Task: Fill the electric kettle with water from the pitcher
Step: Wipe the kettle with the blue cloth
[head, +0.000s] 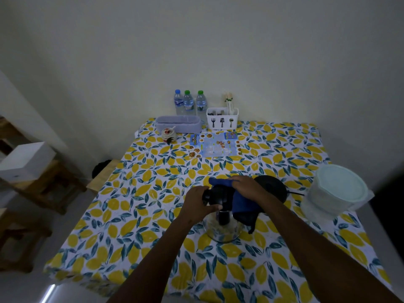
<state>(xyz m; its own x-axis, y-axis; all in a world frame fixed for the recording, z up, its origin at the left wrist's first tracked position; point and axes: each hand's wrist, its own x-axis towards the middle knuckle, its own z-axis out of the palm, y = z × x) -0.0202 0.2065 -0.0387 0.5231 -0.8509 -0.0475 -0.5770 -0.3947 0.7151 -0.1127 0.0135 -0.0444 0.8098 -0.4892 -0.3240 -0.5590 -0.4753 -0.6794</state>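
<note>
Glass formed the rounded body of the electric kettle, which stood on the lemon-printed tablecloth near the table's middle, its black plastic lid and handle facing up. The left hand curled around the lid's left side. The right hand pressed a soft blue cloth over the top, fingers closed on the fabric. Behind sat the round black base; a translucent lidded pitcher stood well to the right.

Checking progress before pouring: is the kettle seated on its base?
No. The kettle stands on the tablecloth, apart from the black base behind it.
</note>
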